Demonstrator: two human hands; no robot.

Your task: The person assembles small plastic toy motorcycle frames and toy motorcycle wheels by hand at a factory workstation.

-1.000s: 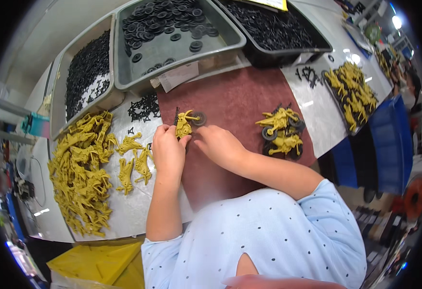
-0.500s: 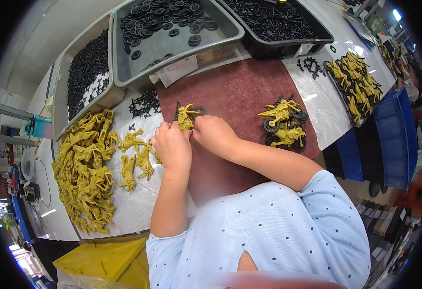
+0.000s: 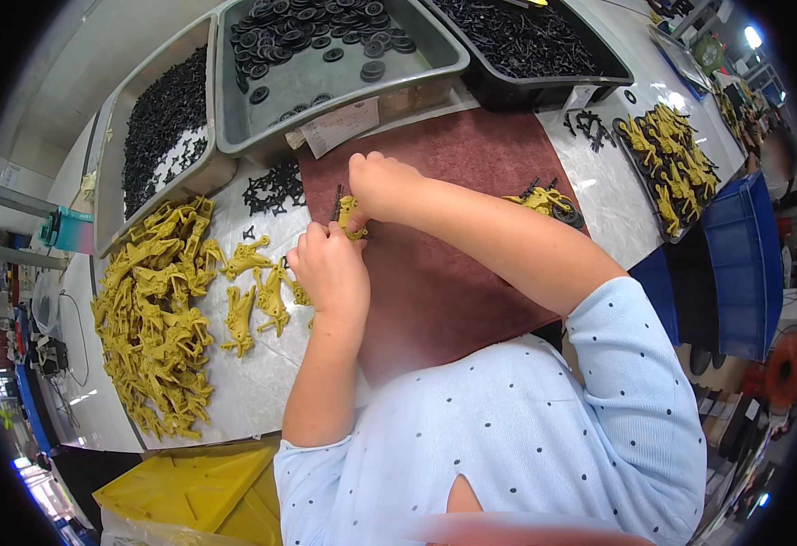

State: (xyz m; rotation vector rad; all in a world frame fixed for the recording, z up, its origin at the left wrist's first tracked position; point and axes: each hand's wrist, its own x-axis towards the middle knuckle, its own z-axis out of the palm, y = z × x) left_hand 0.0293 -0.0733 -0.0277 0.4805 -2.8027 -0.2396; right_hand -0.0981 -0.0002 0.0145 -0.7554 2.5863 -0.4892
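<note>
On the maroon cloth (image 3: 453, 309) lies a partly assembled yellow toy motorcycle (image 3: 348, 211), with a black part (image 3: 336, 202) sticking up at its left side. My left hand (image 3: 330, 273) has its fingertips closed on the near end of this toy. Across its far right side, my right hand (image 3: 382, 193) is curled, thumb pressed against the yellow body; the hand hides whatever wheel is there. Beyond my right forearm, another yellow toy motorcycle (image 3: 544, 198) with black wheels shows in part. Loose yellow body pieces (image 3: 271, 296) lie left of my left hand.
A big pile of yellow bodies (image 3: 157, 318) covers the left side. Along the back stand a bin of small black parts (image 3: 112, 205), a grey wheel bin (image 3: 344, 96) and a black bin (image 3: 544, 96). Motorcycles fill a tray (image 3: 680, 232) at right, near blue crates (image 3: 746, 264).
My right hand has moved farther away and over the toy's top, turning its knuckles up. The right forearm now covers the lower toy at right. My left hand keeps its hold.
</note>
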